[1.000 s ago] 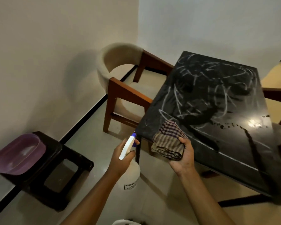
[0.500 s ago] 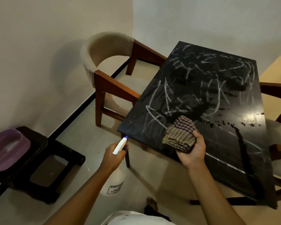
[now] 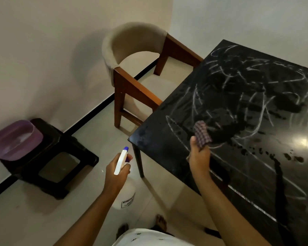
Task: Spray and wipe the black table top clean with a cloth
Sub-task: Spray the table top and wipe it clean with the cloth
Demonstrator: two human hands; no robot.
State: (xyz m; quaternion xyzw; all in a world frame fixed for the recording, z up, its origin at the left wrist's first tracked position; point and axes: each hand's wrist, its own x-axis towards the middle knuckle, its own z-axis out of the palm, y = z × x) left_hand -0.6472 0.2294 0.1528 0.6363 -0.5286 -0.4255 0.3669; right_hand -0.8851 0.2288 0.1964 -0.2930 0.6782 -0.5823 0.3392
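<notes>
Head view: one checked cloth (image 3: 202,133) is pinched in the curled fingers of the right hand (image 3: 199,157), over the black table top (image 3: 160,139) near its front-left corner, among white scribbles and wet patches. One white spray bottle (image 3: 122,161) is gripped at its trigger head by the left hand (image 3: 116,174), just off that corner; its contents cannot be told. One purple basin (image 3: 14,139) is set on one black stool (image 3: 60,157), its contents unclear. One cushioned wooden chair (image 3: 132,50) is seen beside the table.
</notes>
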